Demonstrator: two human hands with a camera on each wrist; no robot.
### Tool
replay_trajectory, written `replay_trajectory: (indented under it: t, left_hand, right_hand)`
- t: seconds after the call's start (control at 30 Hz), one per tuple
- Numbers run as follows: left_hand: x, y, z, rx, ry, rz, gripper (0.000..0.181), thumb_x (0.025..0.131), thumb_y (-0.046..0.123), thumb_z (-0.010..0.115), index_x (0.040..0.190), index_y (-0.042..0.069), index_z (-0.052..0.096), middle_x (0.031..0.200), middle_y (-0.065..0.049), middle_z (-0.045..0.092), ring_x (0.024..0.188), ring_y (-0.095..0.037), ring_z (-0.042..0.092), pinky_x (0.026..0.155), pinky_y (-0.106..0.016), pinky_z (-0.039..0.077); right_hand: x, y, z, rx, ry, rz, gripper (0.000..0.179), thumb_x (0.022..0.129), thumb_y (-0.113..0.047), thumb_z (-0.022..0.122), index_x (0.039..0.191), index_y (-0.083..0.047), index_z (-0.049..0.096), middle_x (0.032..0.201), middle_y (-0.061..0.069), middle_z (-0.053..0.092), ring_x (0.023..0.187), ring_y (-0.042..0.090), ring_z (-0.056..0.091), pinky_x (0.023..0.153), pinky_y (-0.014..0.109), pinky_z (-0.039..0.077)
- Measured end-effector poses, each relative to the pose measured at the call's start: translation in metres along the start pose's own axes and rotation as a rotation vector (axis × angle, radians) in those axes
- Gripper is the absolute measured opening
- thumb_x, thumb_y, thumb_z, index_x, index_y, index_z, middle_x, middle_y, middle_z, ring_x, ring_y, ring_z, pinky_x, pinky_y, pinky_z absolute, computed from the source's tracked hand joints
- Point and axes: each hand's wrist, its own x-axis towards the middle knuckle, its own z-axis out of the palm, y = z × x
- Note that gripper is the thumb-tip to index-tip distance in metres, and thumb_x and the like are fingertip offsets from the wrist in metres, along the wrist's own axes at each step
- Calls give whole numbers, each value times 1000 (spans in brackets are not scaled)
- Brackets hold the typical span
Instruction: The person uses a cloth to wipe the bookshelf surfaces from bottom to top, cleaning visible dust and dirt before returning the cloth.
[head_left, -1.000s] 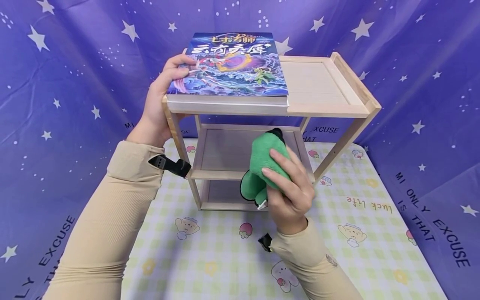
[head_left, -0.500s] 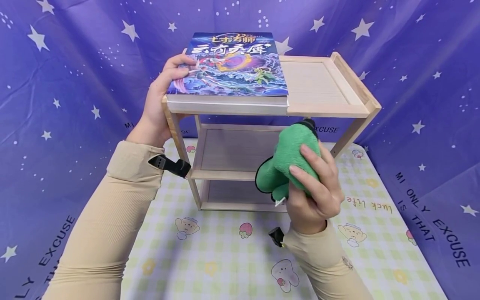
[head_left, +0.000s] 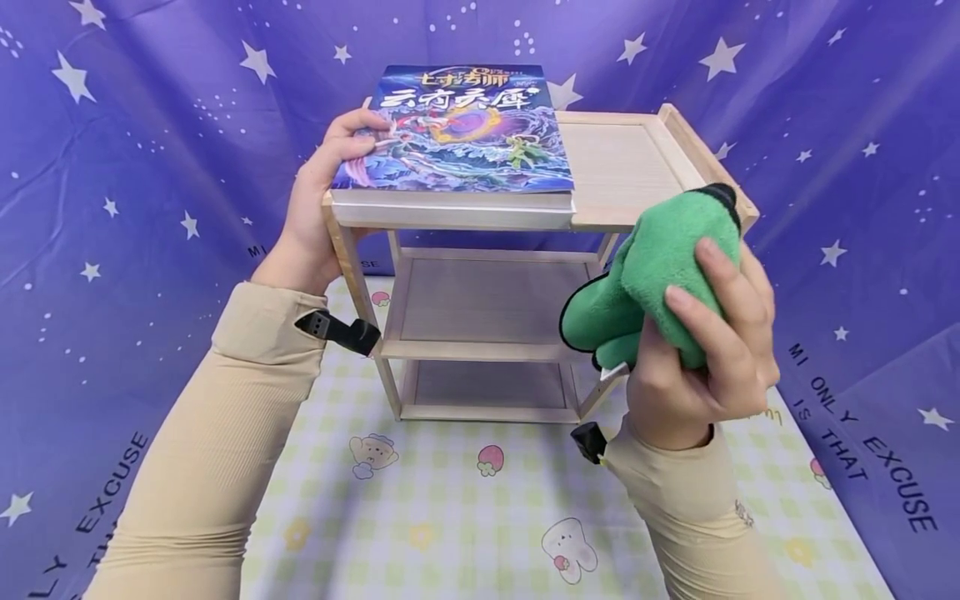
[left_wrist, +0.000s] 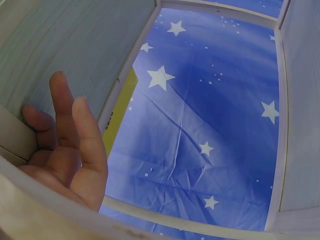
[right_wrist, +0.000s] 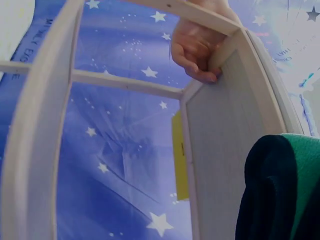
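My left hand (head_left: 309, 196) grips the left end of a pale wooden shelf rack (head_left: 626, 167), with fingertips on the edge of a colourful book (head_left: 465, 137) lying on the top board. In the left wrist view several fingers (left_wrist: 90, 137) reach beneath that board. My right hand (head_left: 705, 358) holds a green plush item (head_left: 671, 258) with black trim and a white tag, raised in front of the rack's right end. Its exact kind is unclear. The right wrist view shows its dark side (right_wrist: 270, 185) and my left hand (right_wrist: 200, 47) curled under the board.
The rack's middle shelf (head_left: 480, 300) and lower shelf (head_left: 487, 385) sit below the top. A checked tablecloth (head_left: 450, 517) lies underneath. Purple star-printed cloth (head_left: 187, 100) hangs behind and at both sides. A yellow strip (right_wrist: 180, 160) shows past the top board's far edge.
My right hand has carried the green plush item rightward and upward, from in front of the middle shelf to the rack's right end. My left hand, the book and the rack stay put.
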Motion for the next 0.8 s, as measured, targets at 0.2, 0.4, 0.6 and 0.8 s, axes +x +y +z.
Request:
replay_trajectory:
  t: [0.2,0.4,0.6,0.8]
  left_hand:
    - [0,0,0,0,2,0,19,95,22,45,107,28,59,147,-5,38,119,-28,50,85,-33,44]
    - [0,0,0,-5,-8,6,18,95,22,46,108,27,58,148,-4,37,122,-29,49,87,-34,43]
    - [0,0,-1,4,0,-1,18,94,24,48,107,28,59,146,-5,39,120,-29,50,86,-35,43]
    - [1,0,-2,-9,-4,2,18,94,23,48,107,27,59,146,-5,39,117,-28,52,84,-33,45]
  right_hand:
    - [14,19,-1,29,-77,-63,6,68,5,71,68,2,65,89,19,73,97,48,63,94,62,46]
    - [31,25,8,51,-149,-30,7,68,0,71,70,4,67,92,19,74,98,45,65,95,59,47]
    - [52,25,23,9,-224,41,13,68,-5,71,72,8,70,92,18,76,95,38,69,95,51,49]
    - [62,27,32,-50,-334,98,15,70,-6,65,76,1,76,94,13,77,95,30,71,93,44,52]
